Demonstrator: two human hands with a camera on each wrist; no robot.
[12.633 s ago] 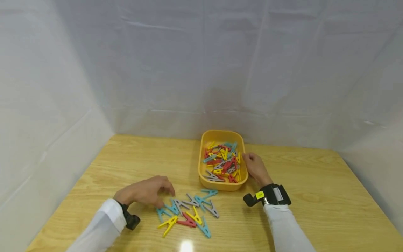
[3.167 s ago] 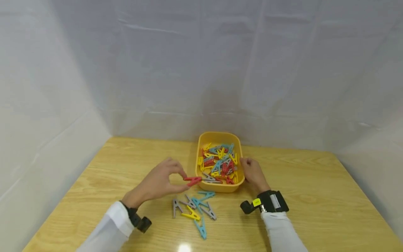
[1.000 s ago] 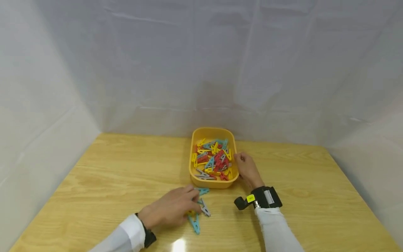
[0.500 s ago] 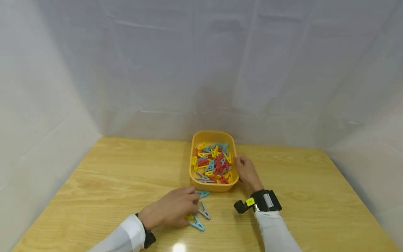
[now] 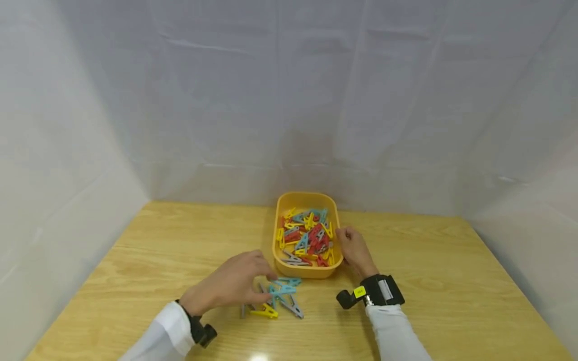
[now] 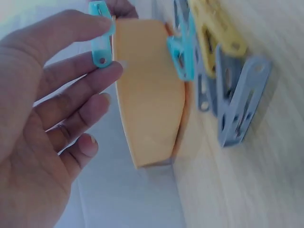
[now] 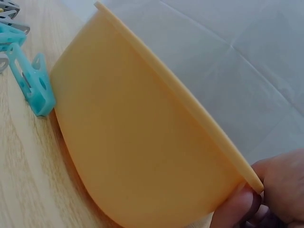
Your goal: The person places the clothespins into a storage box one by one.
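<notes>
In the lower middle of the head view the left hand [image 5: 228, 287] pinches a light blue plastic clothespin [image 5: 282, 290] at its fingertips; the left wrist view shows that clothespin [image 6: 100, 33] at the top left of the frame, caught between the thumb and a fingertip [image 6: 113, 70], the other fingers loosely bent beneath it. The peg is held just above the wooden table [image 5: 149, 250], right over a small scatter of loose pegs: a second light blue plastic clothespin [image 5: 289, 281] lies closest to the tub, a grey plastic clothespin [image 5: 291, 306] lies at the lower right of the scatter, and a yellow plastic clothespin [image 5: 264, 313] lies at its lower left, just below the fingers. Just above this scatter, in the middle of the frame, stands the yellow rectangular plastic tub [image 5: 278, 220], heaped with a mix of red, yellow, blue and grey clothespins [image 5: 307, 238]. The right hand [image 5: 354, 250] sits against the tub's right side, fingers curled on its rim; the right wrist view shows, at the lower right of the frame, a fingertip under the edge of the tub wall [image 7: 142, 142] and the rest of the hand over it, so the rim is gripped. A black wrist-mounted camera [image 5: 375, 292] sits on the right forearm above a white sleeve [image 5: 397, 331]. Pale fabric sheeting [image 5: 289, 100] fills the whole upper half of the head view behind the table.
</notes>
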